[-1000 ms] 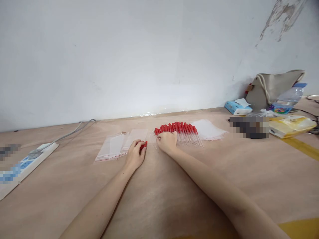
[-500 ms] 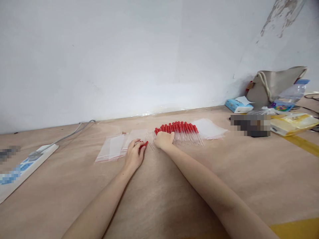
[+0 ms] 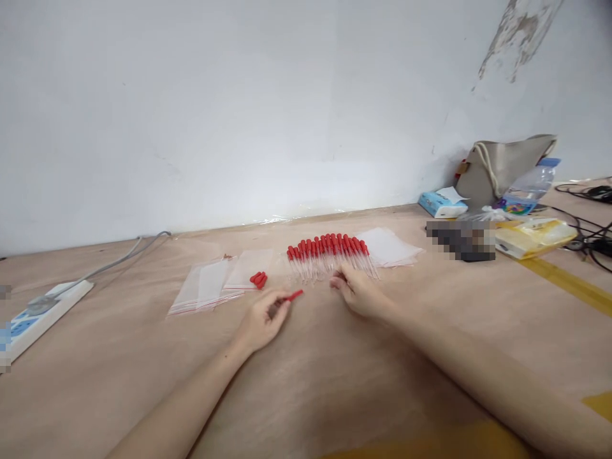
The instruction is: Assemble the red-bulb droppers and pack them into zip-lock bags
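My left hand [image 3: 268,319] pinches a red rubber dropper bulb [image 3: 295,295] between thumb and fingertips, its free end pointing right. My right hand [image 3: 358,291] is just in front of the row of droppers, fingers curled together; whatever it may hold is hidden or too thin to make out. The droppers [image 3: 329,245] lie side by side in a fan, red bulbs away from me and clear thin tubes towards me. A few loose red bulbs [image 3: 259,280] rest on the front of a clear zip bag [image 3: 246,264], beyond my left hand.
More clear zip bags [image 3: 198,287] lie to the left, and white bags or sheets [image 3: 389,245] to the right of the droppers. A power strip [image 3: 52,312] is at far left. Tissues [image 3: 442,204], a grey bag [image 3: 502,169], a bottle [image 3: 533,185] and a yellow-white pack [image 3: 535,237] stand at right.
My right hand has drawn back from the droppers and moved right. My left hand has come slightly nearer me with a red bulb, uncovering loose bulbs on the bag. The view has shifted slightly right.
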Demonstrator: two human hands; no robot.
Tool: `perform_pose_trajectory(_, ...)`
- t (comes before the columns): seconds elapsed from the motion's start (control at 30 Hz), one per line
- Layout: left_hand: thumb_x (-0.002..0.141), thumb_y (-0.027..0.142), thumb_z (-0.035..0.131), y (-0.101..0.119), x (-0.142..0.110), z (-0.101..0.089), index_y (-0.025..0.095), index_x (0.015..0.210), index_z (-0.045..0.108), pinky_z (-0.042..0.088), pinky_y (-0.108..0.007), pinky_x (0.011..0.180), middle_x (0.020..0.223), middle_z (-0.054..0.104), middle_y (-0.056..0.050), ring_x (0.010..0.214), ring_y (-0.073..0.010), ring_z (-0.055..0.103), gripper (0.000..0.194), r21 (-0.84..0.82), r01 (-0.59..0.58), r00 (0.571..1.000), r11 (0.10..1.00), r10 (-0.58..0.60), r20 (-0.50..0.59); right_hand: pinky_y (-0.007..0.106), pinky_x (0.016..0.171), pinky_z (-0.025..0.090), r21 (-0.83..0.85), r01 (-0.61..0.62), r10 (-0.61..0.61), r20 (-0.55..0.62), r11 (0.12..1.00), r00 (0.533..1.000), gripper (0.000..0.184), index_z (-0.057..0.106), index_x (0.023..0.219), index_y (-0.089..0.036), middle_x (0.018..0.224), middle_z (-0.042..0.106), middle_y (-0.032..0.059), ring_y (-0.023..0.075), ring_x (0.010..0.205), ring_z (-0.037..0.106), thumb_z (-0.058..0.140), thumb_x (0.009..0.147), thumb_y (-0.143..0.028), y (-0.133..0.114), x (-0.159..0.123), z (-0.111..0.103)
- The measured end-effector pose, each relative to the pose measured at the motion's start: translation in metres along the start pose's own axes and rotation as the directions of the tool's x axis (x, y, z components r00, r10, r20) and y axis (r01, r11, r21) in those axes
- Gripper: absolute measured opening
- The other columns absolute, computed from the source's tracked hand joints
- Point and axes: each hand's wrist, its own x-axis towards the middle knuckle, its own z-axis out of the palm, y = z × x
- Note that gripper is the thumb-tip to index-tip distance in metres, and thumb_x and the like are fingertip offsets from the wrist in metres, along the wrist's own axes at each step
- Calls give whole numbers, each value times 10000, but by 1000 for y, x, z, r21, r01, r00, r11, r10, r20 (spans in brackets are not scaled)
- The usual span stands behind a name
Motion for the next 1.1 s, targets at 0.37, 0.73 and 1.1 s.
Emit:
perform_pose_trajectory(0.37, 808, 264, 510, 15, 3, 14, 201, 950, 610, 435, -318, 801, 990, 556, -57, 899, -176, 538, 184, 93, 7, 990, 996, -19, 137, 295, 720, 394, -110, 148, -153, -40, 983, 987, 143, 557, 877, -188, 787, 608, 32, 142, 731, 540, 420, 842, -208, 6, -33, 4)
perform_pose_trajectory(0.73, 856, 271, 433, 22, -2, 19, 186, 918, 557, 462, -264, 710, 888, 621, -18, 798, -145, 576, 162, -160, 221, 973, 962, -206, 108, 302, 743, 342, -117, 183, -191, -57, 976, 980, 135, 536, 826, -188, 689, 596, 4, 117, 642, 519, 432, 853, -270, 1, -37, 9)
perform_pose_trajectory(1.1, 833, 309, 486, 21, -5, 21, 185, 934, 578, 469, -260, 706, 874, 633, -19, 772, -142, 585, 185, -176, 196, 979, 965, -182, 89, 287, 731, 331, -82, 238, -239, -4, 968, 971, 141, 552, 810, -186, 642, 572, -7, 103, 585, 491, 436, 849, -255, 2, -37, 8)
